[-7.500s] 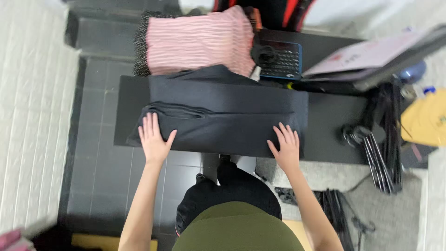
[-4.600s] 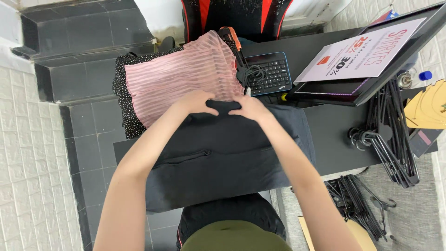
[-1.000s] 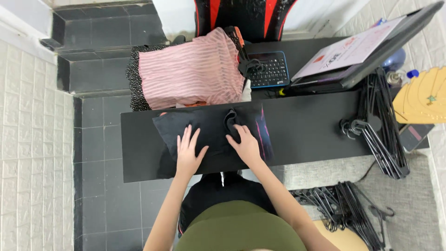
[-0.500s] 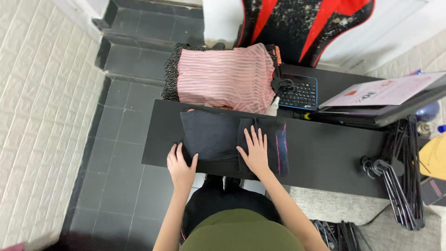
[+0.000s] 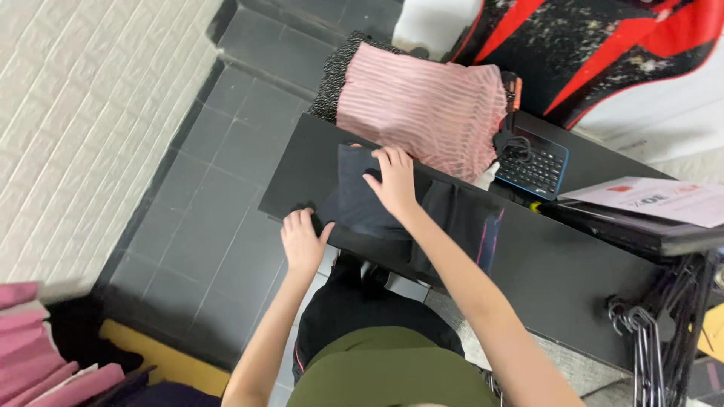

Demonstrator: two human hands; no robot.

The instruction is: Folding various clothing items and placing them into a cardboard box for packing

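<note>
**Two bare hands pressing a folded dark garment on a black bench**

Seen from above, a person is leaning over a black bench (image 5: 573, 301). A folded dark garment (image 5: 362, 203) is lying flat on the bench, toward its left end. The right hand (image 5: 394, 181) is resting palm-down on top of the garment, fingers (image 5: 383, 160) spread open and flat, gripping nothing. The left hand (image 5: 302, 240) is lying at the garment's near left edge, fingers extended and open, touching the fabric and the bench beside it. Just beyond the garment, a pink striped cloth (image 5: 426, 113) is lying folded at the bench's far edge. To the right of the garment, a small dark keyboard (image 5: 534, 167) is sitting, with white papers (image 5: 656, 202) farther right. Black hangers (image 5: 656, 332) are hanging off the bench's right end.
</note>
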